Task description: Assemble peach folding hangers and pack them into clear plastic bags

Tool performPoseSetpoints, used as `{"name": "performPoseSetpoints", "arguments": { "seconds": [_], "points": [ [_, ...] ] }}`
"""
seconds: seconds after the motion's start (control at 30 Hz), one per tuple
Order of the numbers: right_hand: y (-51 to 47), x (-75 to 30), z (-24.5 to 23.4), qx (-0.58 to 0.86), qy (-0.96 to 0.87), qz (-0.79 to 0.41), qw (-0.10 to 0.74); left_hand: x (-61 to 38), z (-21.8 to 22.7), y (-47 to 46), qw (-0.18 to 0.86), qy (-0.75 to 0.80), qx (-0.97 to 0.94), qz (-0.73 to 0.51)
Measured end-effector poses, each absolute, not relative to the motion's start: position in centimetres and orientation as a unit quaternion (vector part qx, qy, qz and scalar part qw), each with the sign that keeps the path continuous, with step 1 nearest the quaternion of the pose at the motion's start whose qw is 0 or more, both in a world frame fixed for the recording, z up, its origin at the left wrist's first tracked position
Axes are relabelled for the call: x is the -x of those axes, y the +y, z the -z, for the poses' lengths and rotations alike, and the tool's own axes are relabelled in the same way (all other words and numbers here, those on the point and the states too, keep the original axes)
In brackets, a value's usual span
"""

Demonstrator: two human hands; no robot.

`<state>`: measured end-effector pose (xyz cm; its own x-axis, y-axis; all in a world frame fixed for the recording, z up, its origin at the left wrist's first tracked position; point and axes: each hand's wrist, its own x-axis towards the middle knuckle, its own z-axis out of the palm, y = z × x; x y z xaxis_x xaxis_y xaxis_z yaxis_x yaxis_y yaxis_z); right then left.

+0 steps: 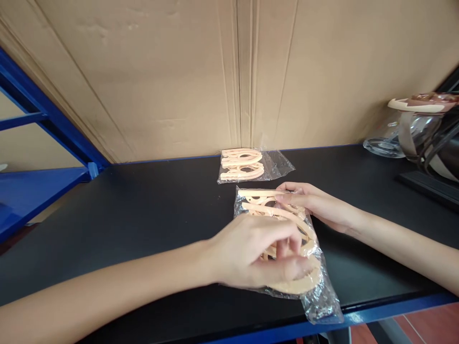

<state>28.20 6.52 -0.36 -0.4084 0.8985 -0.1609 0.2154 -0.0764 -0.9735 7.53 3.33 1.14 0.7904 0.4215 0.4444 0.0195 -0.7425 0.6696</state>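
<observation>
A clear plastic bag of peach folding hangers (279,205) lies near the front edge of the black tabletop, its loose end (322,306) hanging toward me over the edge. My left hand (265,251) reaches across the bag with fingers curled and thumb drawn in against the nearest hangers, hiding part of them. At the far right corner, my right hand (299,200) grips the bag and a hanger, thumb on top and fingers behind. A second clear bag with similar peach hangers (242,165) lies flat behind, touched by neither hand.
Brown cardboard (161,86) stands along the back. A blue metal frame (64,124) rises at left. At right are a clear container with a round base (385,147) and dark items on a black stand (426,188). The table's blue front edge (387,308) runs below.
</observation>
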Motion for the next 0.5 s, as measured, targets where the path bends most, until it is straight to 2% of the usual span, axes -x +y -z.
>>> {"name": "performPoseSetpoints", "arguments": {
  "seconds": [0.1, 0.23, 0.33, 0.43, 0.5],
  "points": [
    [7.1, -29.1, 0.3, 0.453, -0.590, -0.586, 0.320, -8.3, -4.2, 6.9, 0.291, 0.162, -0.891, -0.309],
    [7.9, -30.2, -0.1, 0.485, -0.548, -0.598, 0.327, -10.0, -6.2, 14.3, 0.096, 0.243, -0.903, -0.342],
    [8.5, -30.7, 0.0, 0.493, -0.548, -0.591, 0.327, -11.2, -5.4, 19.0, -0.027, 0.224, -0.959, -0.169],
    [8.8, -30.9, 0.3, 0.496, -0.557, -0.576, 0.333, -12.3, -4.4, 21.4, -0.033, 0.185, -0.979, -0.083],
    [9.0, -30.9, 0.5, 0.501, -0.572, -0.556, 0.336, -12.7, -4.4, 22.0, -0.037, 0.178, -0.981, -0.070]
  ]
}}
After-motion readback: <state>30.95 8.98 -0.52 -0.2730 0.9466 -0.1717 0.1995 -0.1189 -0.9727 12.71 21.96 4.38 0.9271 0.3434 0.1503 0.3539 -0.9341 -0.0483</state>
